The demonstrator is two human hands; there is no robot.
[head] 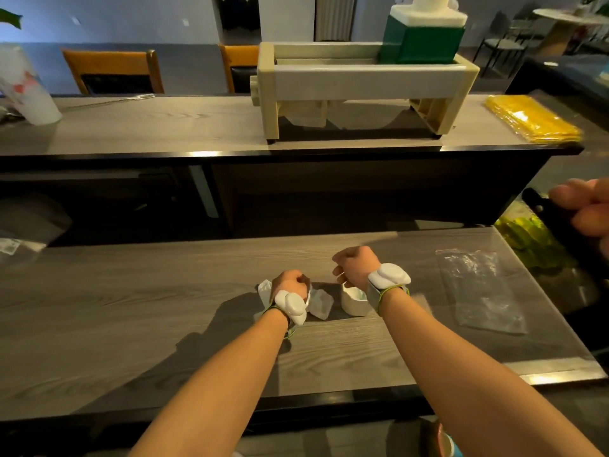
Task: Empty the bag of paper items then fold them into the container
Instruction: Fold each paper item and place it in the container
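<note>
White crinkled paper pieces (318, 303) lie on the grey wood-grain bench (131, 308), pinned under the left hand (291, 285), whose curled fingers seem to grip one piece, likely to crease it. The right hand (354, 267) hovers curled above the small round white container (354, 301), perhaps pinching a scrap; I cannot tell. The clear plastic bag (481, 288) lies flat to the right, apparently emptied

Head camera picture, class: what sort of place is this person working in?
Probably a cafe or restaurant counter: a grey wood-grain two-level counter, orange wooden chairs behind it, a round dining table with dark chairs further back, and a cream plastic dispenser rack on the upper level.
</note>
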